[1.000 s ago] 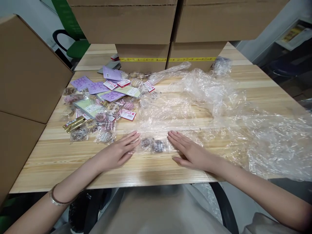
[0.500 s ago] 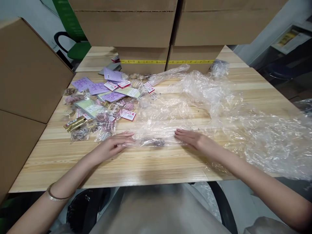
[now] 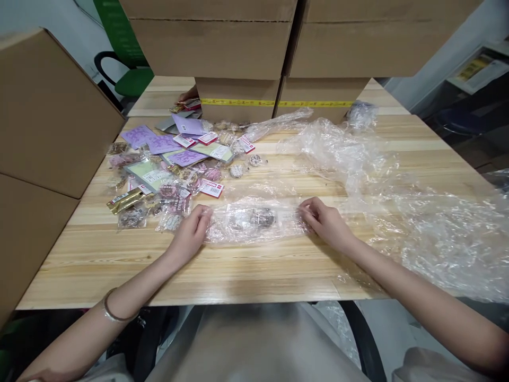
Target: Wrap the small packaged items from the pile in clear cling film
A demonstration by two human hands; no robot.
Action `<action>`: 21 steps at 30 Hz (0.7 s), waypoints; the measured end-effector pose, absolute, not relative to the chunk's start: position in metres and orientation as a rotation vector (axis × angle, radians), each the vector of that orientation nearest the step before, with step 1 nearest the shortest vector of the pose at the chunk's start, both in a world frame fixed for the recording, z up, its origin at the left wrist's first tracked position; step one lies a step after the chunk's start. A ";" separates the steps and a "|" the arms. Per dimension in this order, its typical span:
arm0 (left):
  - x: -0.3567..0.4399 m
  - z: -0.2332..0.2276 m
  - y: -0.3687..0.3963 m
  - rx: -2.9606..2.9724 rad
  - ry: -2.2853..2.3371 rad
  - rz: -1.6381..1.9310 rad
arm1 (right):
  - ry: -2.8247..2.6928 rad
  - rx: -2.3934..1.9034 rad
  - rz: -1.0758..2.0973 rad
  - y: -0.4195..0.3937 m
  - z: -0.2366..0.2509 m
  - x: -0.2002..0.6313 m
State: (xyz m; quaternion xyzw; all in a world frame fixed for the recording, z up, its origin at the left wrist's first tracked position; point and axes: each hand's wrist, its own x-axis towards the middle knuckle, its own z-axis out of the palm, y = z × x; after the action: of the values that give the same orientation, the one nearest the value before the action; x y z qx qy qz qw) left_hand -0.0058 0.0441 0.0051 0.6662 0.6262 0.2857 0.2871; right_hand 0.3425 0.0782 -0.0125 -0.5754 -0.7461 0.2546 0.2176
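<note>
A clear plastic bag [image 3: 226, 225] lies stretched between my two hands near the table's front edge. My left hand [image 3: 193, 228] pinches its left end, fingers closed. Its right end is gripped by the closed fingers of my right hand [image 3: 321, 218]. Inside or under the film sits a small dark, shiny packet [image 3: 262, 217]; its kind is blurred by the plastic. Just beyond my left hand, a pile holds purple cards [image 3: 163, 144], green cards [image 3: 146, 175], a gold packet [image 3: 126, 200] and several small clear-wrapped packets [image 3: 133, 216] with beige or pink contents.
Crumpled clear film [image 3: 441, 233] covers the table's right side. Stacked cardboard boxes [image 3: 238, 50] with a yellow tape measure [image 3: 238, 102] stand at the back. Another box [image 3: 51, 116] rises at the left. Someone's hand [image 3: 189, 94] reaches among packets at the far left.
My flat hands have closed on the bag's ends. The film beyond is drawn nearer, uncovering two small round packets by the pile. A person's hand has appeared at the back left.
</note>
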 end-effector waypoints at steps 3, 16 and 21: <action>-0.009 0.002 0.040 2.078 1.752 0.438 | -2.151 -1.770 0.457 0.074 -0.013 0.339; 0.028 0.004 0.037 2.727 1.304 0.294 | -2.769 -0.874 0.249 0.067 -0.002 0.329; 0.032 0.012 0.052 2.671 1.350 0.138 | -2.784 -0.907 0.194 0.077 0.003 0.324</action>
State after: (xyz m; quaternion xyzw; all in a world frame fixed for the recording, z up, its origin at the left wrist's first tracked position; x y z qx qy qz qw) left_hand 0.0316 0.0518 0.0117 0.8892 0.4494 0.0458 0.0728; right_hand 0.3239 0.0775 0.0031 -0.3074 -0.9436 0.0658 0.1035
